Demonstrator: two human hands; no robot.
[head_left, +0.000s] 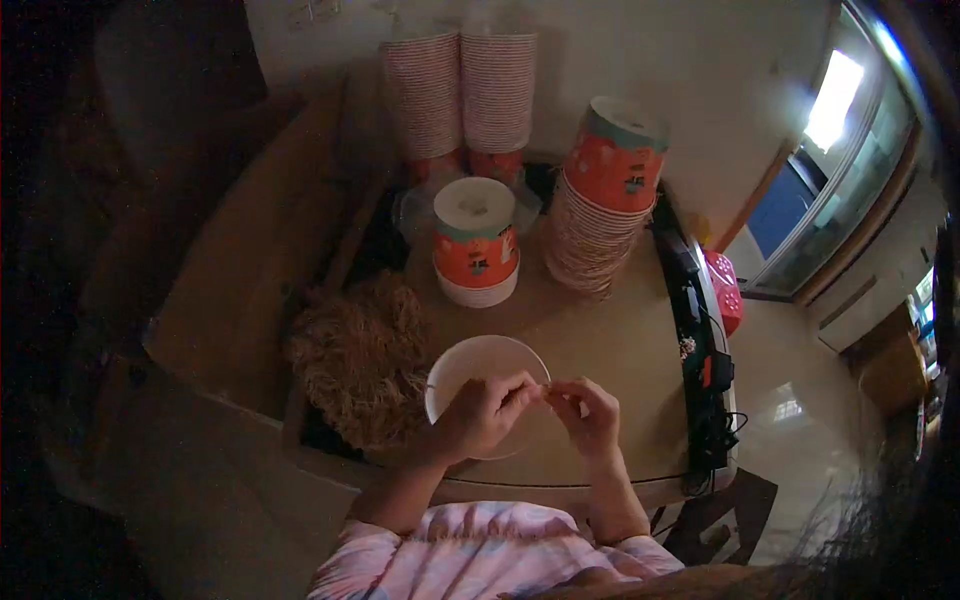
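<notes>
Both hands meet over a white paper bowl [487, 375] that sits open side up on the round tan table [620, 350], near its front edge; the left hand [482, 412] and right hand [588, 410] each have thumb and forefinger pressed together on something thin stretched between them, perhaps a strand of straw, though the dim view leaves that unsure; the step in hand looks like fixing or threading this strand at the bowl's rim, and the next move would call for a steady, fine pinch and a short pull without tipping the light bowl. Just left of the bowl lies a heap of tan, wiry straw-like fibre [360, 360], loose and tangled; behind it stands a short stack of orange printed bowls [475, 243], upside down, smooth and waxy; a taller leaning stack [607, 195] shows ribbed rims; two pale ribbed stacks [462, 90] rise by the wall.
</notes>
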